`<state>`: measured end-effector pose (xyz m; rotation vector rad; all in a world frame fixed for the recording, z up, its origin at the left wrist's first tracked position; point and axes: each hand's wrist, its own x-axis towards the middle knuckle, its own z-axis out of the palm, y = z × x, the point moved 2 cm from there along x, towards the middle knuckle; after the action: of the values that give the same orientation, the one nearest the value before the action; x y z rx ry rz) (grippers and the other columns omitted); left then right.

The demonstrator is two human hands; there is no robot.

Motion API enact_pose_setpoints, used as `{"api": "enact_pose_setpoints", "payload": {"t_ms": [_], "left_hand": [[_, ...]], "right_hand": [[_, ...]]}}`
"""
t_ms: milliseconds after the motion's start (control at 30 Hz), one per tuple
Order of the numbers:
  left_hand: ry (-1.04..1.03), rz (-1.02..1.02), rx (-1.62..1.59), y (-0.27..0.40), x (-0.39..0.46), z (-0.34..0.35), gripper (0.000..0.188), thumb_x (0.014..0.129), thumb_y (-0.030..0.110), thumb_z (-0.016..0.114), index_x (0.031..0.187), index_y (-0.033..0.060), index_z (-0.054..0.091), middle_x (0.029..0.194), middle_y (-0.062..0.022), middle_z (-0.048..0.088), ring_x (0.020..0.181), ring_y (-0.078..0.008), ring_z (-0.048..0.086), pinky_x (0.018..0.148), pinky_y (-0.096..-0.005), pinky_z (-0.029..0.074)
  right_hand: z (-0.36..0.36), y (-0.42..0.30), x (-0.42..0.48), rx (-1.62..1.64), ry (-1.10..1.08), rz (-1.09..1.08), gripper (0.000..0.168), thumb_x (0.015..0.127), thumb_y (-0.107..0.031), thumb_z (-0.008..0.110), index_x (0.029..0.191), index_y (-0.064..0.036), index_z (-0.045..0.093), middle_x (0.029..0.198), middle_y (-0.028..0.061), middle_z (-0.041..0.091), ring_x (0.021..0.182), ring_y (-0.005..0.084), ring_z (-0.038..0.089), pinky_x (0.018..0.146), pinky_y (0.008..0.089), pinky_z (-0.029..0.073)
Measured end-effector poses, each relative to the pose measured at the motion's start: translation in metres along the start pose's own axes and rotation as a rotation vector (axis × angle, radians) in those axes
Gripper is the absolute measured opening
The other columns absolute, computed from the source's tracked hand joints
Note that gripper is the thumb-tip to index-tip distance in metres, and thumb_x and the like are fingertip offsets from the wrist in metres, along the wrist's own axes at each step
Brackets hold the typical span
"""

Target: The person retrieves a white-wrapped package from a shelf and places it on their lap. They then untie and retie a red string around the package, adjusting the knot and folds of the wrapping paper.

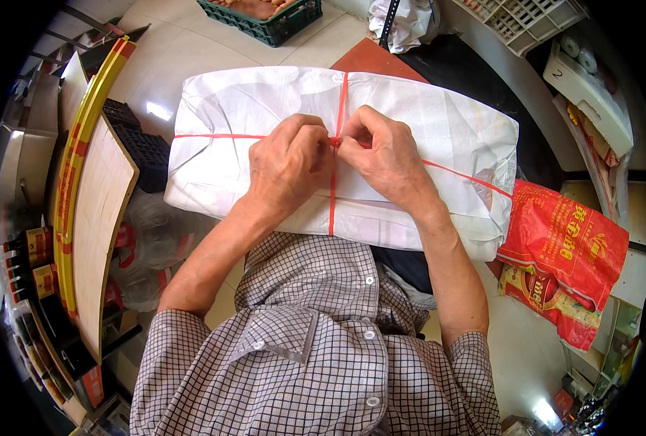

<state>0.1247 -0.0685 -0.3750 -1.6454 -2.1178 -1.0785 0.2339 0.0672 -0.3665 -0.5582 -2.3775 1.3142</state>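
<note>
In front of me lies a long bundle wrapped in white sheeting point(246, 103). Red plastic twine point(332, 201) runs around it lengthwise and crosswise, crossing near the middle of its top. At that crossing there is a small red knot. My left hand point(293, 163) is just left of the knot, its fingers curled in on the twine; its fingertips are partly hidden. My right hand point(385, 155) is just right of the knot, with thumb and forefinger pinched on the twine. Both hands rest close above the wrapping, a small gap apart.
Red printed sacks point(568, 245) lie right of the bundle. A green plastic crate point(268, 27) with brown items stands on the tiled floor beyond. At left are a wooden board point(99, 207), long yellow-and-red strips point(75, 180) and clear plastic bottles point(154, 229). A white foam box point(589, 98) sits upper right.
</note>
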Motion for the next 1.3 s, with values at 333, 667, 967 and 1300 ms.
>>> {"api": "enact_pose_setpoints", "payload": {"t_ms": [333, 667, 967, 1300], "left_hand": [[-0.091, -0.125, -0.128, -0.014, 0.003, -0.016, 0.026, 0.082, -0.001, 0.078, 0.106, 0.0046, 0.069, 0.110, -0.0090, 0.071, 0.099, -0.0274, 0.069, 0.082, -0.0376, 0.060], [-0.138, 0.076, -0.108, -0.015, 0.004, -0.007, 0.021, 0.079, 0.006, 0.081, 0.098, 0.0065, 0.071, 0.103, -0.0067, 0.071, 0.095, -0.0293, 0.065, 0.079, -0.0398, 0.057], [-0.195, 0.104, -0.013, -0.014, 0.010, -0.009, 0.012, 0.082, 0.006, 0.076, 0.093, 0.0048, 0.070, 0.099, -0.0075, 0.070, 0.092, -0.0279, 0.064, 0.080, -0.0382, 0.055], [-0.178, -0.006, -0.215, -0.016, 0.010, -0.005, 0.010, 0.087, 0.009, 0.076, 0.092, 0.0033, 0.070, 0.096, -0.0075, 0.068, 0.093, -0.0271, 0.062, 0.079, -0.0377, 0.053]], "right_hand": [[0.000, 0.000, 0.002, 0.005, -0.030, 0.002, 0.015, 0.088, -0.010, 0.069, 0.087, 0.000, 0.059, 0.075, 0.0148, 0.070, 0.070, 0.0359, 0.070, 0.067, 0.0463, 0.054], [0.000, 0.000, 0.001, 0.003, -0.028, 0.002, 0.014, 0.088, -0.010, 0.069, 0.088, 0.000, 0.059, 0.075, 0.0152, 0.069, 0.069, 0.0354, 0.070, 0.067, 0.0461, 0.054], [0.001, 0.002, 0.000, -0.005, -0.006, -0.022, 0.014, 0.088, -0.010, 0.069, 0.088, -0.001, 0.059, 0.075, 0.0149, 0.070, 0.069, 0.0355, 0.070, 0.067, 0.0464, 0.054], [0.000, 0.002, 0.000, 0.042, -0.012, -0.001, 0.013, 0.089, -0.010, 0.069, 0.090, 0.000, 0.060, 0.078, 0.0143, 0.072, 0.072, 0.0332, 0.072, 0.069, 0.0445, 0.056]]}}
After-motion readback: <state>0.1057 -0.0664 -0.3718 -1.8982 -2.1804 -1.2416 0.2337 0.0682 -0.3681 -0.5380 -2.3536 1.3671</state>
